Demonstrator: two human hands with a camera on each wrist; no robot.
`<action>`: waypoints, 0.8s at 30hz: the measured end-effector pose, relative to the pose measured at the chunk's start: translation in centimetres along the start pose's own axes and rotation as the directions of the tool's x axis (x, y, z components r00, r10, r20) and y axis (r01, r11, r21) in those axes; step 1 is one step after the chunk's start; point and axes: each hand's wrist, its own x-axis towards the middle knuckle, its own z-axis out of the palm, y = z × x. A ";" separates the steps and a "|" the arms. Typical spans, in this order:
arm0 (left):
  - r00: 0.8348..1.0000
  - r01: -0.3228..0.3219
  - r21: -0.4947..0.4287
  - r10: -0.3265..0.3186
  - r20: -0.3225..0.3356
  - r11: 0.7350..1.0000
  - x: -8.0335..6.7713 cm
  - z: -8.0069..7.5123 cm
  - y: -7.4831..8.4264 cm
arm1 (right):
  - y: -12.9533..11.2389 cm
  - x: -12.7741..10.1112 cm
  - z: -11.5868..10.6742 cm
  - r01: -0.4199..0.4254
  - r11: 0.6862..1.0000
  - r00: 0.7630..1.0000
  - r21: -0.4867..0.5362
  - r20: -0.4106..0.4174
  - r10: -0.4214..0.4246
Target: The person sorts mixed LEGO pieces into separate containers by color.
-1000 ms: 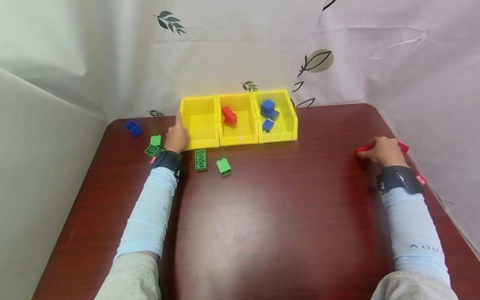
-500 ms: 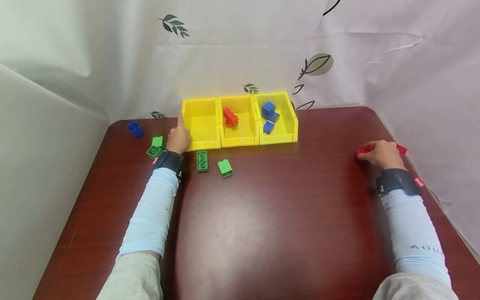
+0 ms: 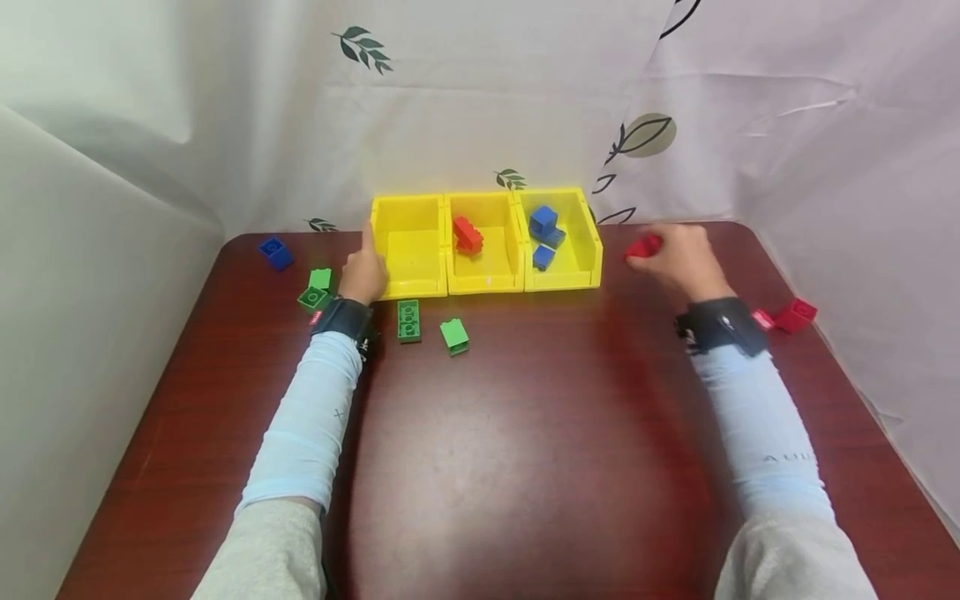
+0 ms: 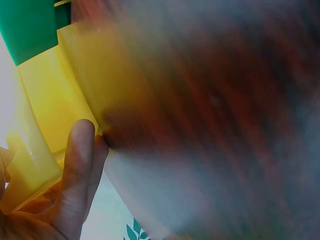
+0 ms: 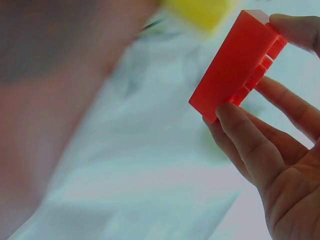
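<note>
My right hand (image 3: 686,260) pinches a red toy building brick (image 5: 237,65) between thumb and fingertips, above the table to the right of the yellow bins. In the right wrist view the brick's studs face the palm. Straight fingers of my left hand (image 3: 363,277) lie along the outer left side of the leftmost yellow bin (image 3: 409,287); nothing is held there. The middle bin (image 3: 486,283) contains red bricks (image 3: 468,237). Blue bricks (image 3: 543,223) sit in the right bin (image 3: 564,279).
Green bricks (image 3: 454,336) lie before the left bin, with more green bricks (image 3: 315,297) beside the left hand. A blue brick (image 3: 277,253) is at the far left. Another red brick (image 3: 797,316) rests near the table's right edge. Cloth walls stand behind and at both sides.
My right hand has lifted a red brick from the right edge and moved left and away with it, leaving another red brick behind. The left hand stays at the bin.
</note>
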 end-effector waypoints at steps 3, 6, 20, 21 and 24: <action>1.000 -0.007 0.001 0.007 0.005 1.000 0.0 0.1 0.1 | -4.4 2.2 0.6 0.098 0.995 0.994 0.030 0.048 -0.100; 1.000 -0.015 -0.005 0.015 0.007 1.000 0.1 0.4 0.1 | -8.3 3.9 1.5 0.151 0.987 0.981 0.045 0.120 -0.156; 1.000 -0.013 -0.018 0.013 -0.010 1.000 0.1 0.0 0.0 | -18.1 7.5 9.7 0.225 0.974 0.898 0.034 0.381 -0.221; 1.000 -0.010 -0.018 0.010 -0.006 1.000 0.1 0.0 0.0 | -18.3 7.7 10.2 0.223 0.975 0.905 0.021 0.368 -0.215; 1.000 -0.001 -0.015 0.001 -0.002 1.000 0.1 -0.1 -0.1 | -18.9 8.1 11.3 0.183 0.983 0.929 0.018 0.325 -0.178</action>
